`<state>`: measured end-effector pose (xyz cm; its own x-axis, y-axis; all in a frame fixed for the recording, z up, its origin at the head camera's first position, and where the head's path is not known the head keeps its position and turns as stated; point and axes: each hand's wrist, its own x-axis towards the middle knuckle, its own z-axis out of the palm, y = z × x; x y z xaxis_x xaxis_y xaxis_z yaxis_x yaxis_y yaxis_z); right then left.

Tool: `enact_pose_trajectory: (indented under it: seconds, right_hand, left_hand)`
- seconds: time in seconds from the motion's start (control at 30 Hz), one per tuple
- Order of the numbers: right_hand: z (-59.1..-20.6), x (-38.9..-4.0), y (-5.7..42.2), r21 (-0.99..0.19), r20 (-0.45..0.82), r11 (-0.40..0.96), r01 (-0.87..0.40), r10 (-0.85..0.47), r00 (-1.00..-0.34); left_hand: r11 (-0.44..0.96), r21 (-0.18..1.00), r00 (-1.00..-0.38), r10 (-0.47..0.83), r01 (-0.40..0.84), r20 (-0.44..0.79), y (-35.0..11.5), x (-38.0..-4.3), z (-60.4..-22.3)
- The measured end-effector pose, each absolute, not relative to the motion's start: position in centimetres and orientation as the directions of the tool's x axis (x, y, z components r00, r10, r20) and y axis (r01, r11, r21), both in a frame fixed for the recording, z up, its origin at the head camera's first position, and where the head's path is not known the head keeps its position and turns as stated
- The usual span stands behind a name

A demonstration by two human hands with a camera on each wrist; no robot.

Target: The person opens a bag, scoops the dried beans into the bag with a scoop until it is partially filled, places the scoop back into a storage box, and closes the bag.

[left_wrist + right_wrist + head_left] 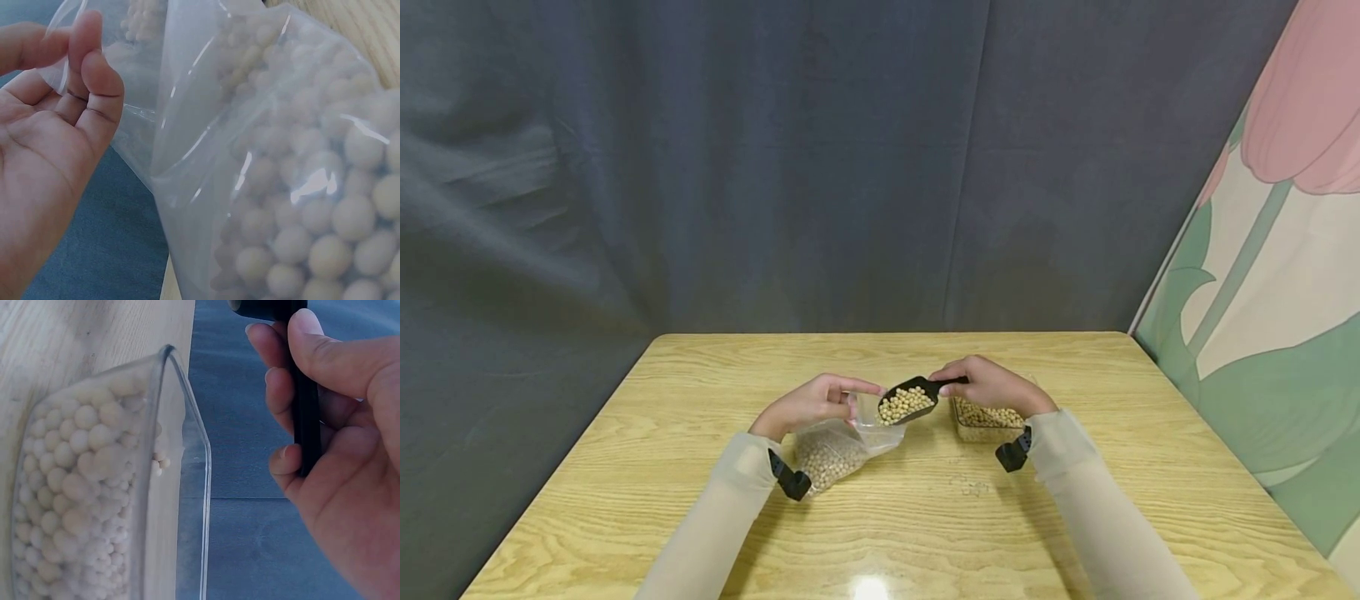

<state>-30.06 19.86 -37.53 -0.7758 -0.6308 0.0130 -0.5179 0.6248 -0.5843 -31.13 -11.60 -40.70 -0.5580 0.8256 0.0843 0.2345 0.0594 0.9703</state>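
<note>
The person's left hand [808, 406] is partly closed: the index finger reaches out toward 3 o'clock while other fingers curl in, and the left wrist view shows the fingertips pinching the thin film at the mouth of a clear bag [831, 457]. The right hand [996, 387] is closed around the handle of a black scoop [931, 385], fingers wrapped beneath and thumb laid along it. The left index fingertip comes right up to the scoop's rim; whether it touches cannot be told.

There are two hands, one scoop, one bag and one box; the pale round beans [904, 404] are too many to count. Two black wrist cameras [790, 475] show, one at each cuff.

With the scoop as the centre of the clock in the head view, the bag lies at 8 o'clock, the clear box [988, 434] between 3 and 4 o'clock, partly under the right hand. The scoop is held above the table [880, 533], its mouth aimed at 8 o'clock over the bag's opening, its handle at 2 o'clock.

The scoop's bowl carries a heap of beans. The bag rests slumped on its side, its body bulging with beans; the box also holds many, seen through its wall.
</note>
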Motion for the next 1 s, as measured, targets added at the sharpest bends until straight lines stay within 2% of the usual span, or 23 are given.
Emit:
enact_pose_trajectory:
  seconds: [0.5,1.0]
  right_hand:
    - [-36.5,-29.8,19.4,-0.543,0.000,0.648,-0.534,-0.635,-0.772]
    - [-36.1,-29.9,19.0,-0.489,0.045,0.635,-0.598,-0.666,-0.744]
  left_hand:
    - [0.053,0.971,-0.549,0.832,0.234,0.087,-11.7,-31.0,-40.7]
    - [0.061,0.967,-0.550,0.831,0.247,0.088,-11.7,-31.1,-40.8]
